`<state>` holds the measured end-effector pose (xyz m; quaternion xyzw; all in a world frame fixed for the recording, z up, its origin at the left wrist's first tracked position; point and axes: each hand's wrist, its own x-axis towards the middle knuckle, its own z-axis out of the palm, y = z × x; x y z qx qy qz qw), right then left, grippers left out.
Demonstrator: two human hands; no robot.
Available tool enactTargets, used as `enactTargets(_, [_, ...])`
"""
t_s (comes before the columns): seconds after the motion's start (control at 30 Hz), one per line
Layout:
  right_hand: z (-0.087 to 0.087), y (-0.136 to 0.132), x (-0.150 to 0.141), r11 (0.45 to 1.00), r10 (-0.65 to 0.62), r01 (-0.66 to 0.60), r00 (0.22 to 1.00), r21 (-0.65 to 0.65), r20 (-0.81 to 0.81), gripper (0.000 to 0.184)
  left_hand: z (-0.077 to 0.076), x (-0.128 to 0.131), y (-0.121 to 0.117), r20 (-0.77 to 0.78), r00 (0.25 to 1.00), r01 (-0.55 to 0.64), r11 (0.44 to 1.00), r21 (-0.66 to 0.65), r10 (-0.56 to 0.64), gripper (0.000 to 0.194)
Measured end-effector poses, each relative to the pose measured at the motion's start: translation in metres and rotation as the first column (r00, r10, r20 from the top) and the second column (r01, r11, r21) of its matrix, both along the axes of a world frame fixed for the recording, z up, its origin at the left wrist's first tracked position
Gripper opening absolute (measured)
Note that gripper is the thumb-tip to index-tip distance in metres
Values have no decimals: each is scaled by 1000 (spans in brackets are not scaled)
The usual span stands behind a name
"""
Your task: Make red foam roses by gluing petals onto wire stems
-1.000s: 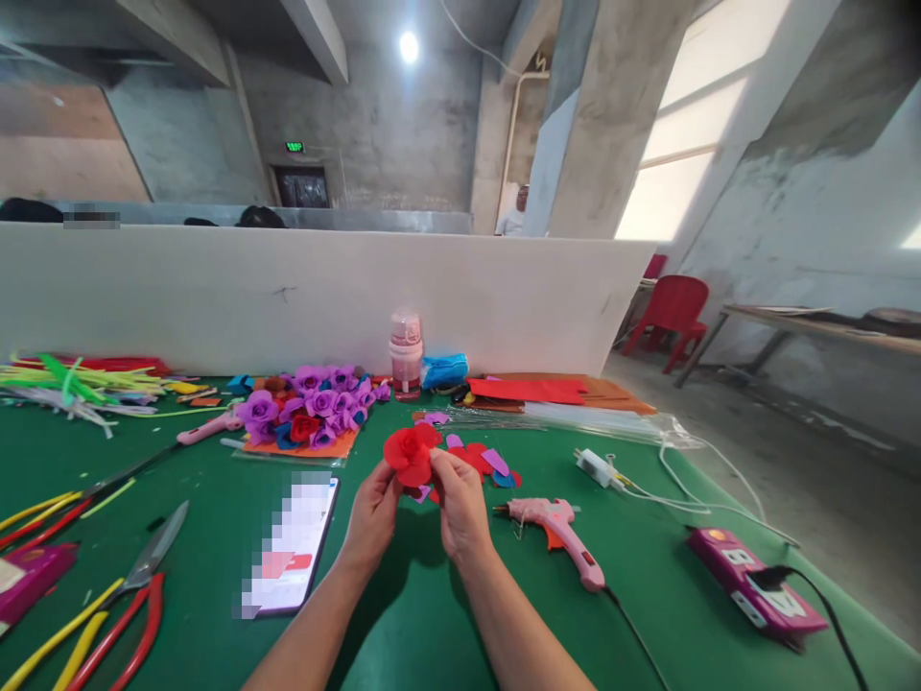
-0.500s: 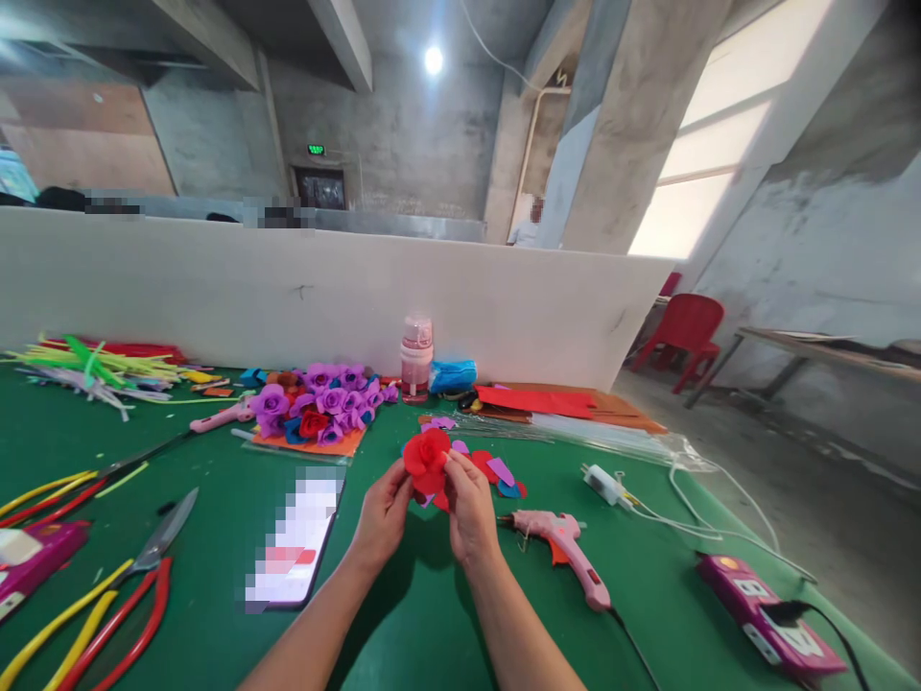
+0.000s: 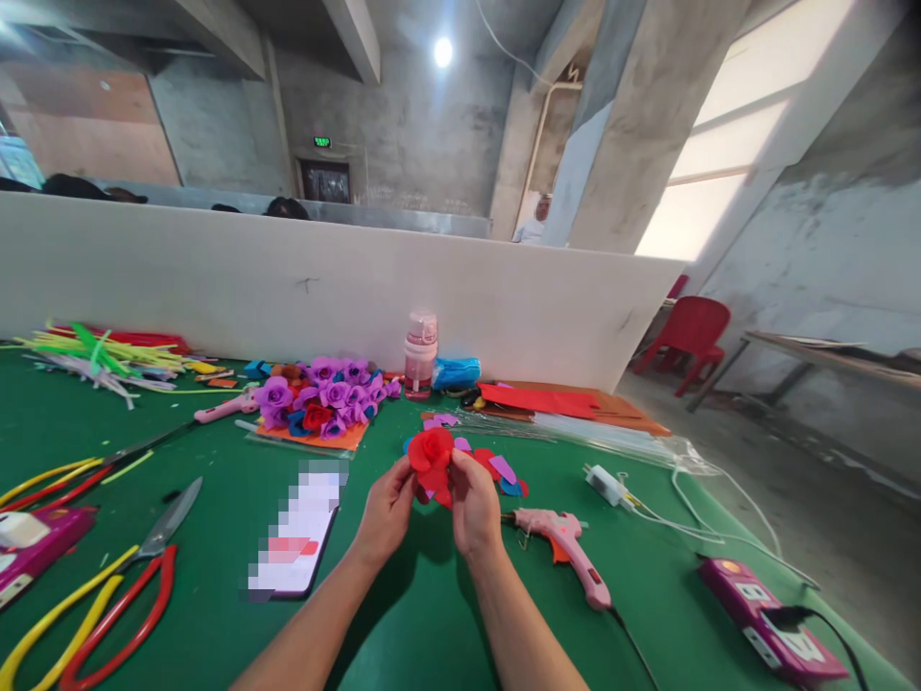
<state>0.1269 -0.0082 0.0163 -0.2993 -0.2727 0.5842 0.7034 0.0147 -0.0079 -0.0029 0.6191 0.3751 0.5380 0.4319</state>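
Between my two hands, above the green table [image 3: 403,614], is a red artificial rose [image 3: 433,453] with layered petals. My left hand [image 3: 387,509] pinches its left side, partly behind the petals. On the right side, the thumb and fingers of my right hand [image 3: 473,504] close on the petal edge. Loose red, purple and blue petals [image 3: 504,467] lie just beyond my hands. A pink glue gun [image 3: 565,537] rests right of my right hand, its nozzle pointing left toward my wrist.
A phone [image 3: 298,537] lies left of my forearms, with scissors [image 3: 162,523] farther left. Finished purple roses [image 3: 335,393] are heaped behind, beside a pink bottle [image 3: 421,357]. A purple power strip [image 3: 769,614] and white cables occupy the right. A white partition [image 3: 345,278] borders the back.
The view has shifted slightly. Both hands still hold the red rose in nearly the same place; the fingers of my right hand have shifted a little at its edge.
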Motion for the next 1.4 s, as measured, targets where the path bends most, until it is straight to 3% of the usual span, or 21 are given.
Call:
enactTargets(0.1, [0, -1, 0, 1000, 8, -8, 1000, 4, -1, 14, 0, 1, 0, 21, 1000, 11, 1000, -27, -11, 30])
enactTargets(0.33, [-4, 0, -2, 989, 137, -144, 977, 32, 163, 24, 5, 5, 0, 130, 991, 42, 989, -142, -23, 30])
enactTargets(0.67, [-13, 8, -1, 979, 173, -166, 984, -122, 47, 23, 4, 10, -2, 404, 914, 203, 905, -373, -39, 26])
enactTargets(0.87, [-13, 7, -2, 980, 159, -154, 987, -124, 32, 14, 2, 9, -1, 286, 958, 139, 929, -342, -38, 25])
enactTargets(1.0, [-11, 5, -4, 980, 175, -163, 979, -114, 105, 11, -1, 8, 1, 192, 981, 84, 957, -277, -31, 26])
enactTargets(1.2, [-11, 3, -9, 987, 150, -136, 969, -84, 196, 18, -4, 9, 2, 129, 992, 46, 971, -235, -15, 27])
enactTargets(1.4, [-11, 5, -4, 990, 119, -100, 973, -100, 199, 22, 3, 4, 1, 107, 994, 25, 968, -248, 2, 29])
